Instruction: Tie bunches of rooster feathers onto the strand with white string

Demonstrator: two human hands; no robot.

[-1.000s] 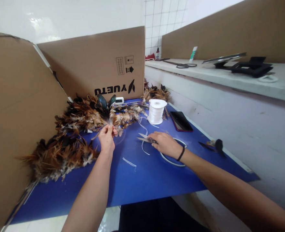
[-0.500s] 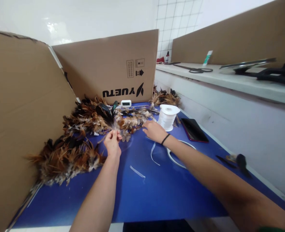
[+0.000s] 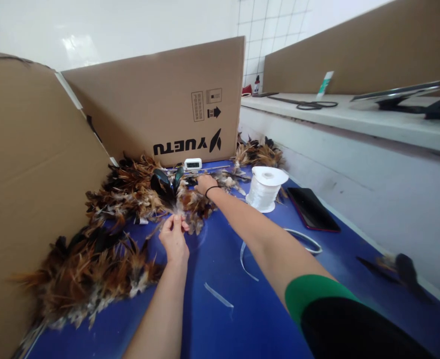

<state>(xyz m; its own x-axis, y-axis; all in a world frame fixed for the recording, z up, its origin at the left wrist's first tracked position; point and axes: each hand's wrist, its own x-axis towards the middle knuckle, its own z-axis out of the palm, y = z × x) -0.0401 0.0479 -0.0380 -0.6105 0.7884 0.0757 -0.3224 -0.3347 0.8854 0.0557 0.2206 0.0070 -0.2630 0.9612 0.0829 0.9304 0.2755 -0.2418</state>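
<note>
My left hand (image 3: 174, 238) pinches the pale, fluffy base of a few dark feathers (image 3: 163, 187) between thumb and fingertips. Their glossy green-black tips point up and away from me. My right hand (image 3: 206, 183), with a black band at its wrist, reaches over the row of brown and black feathers (image 3: 199, 204) at the back of the table. Its fingers point down and left among dark feathers, and the fingertips are hidden. A larger pile of brown feathers (image 3: 126, 184) lies just left of the held ones, and a further heap (image 3: 92, 269) spreads nearer on the left.
A white ribbon spool (image 3: 265, 192) stands right of my right forearm, near a phone (image 3: 313, 208) and a white ring (image 3: 305, 240). Ribbon scraps (image 3: 219, 295) lie on the blue tabletop (image 3: 220, 334). Cardboard panels (image 3: 141, 109) wall the left and back; a small digital clock (image 3: 193, 164) sits there.
My right hand has moved left and farther away, from beside the spool to the feathers at the back. My left hand keeps its pinch on the dark feathers. The view has shifted slightly.
</note>
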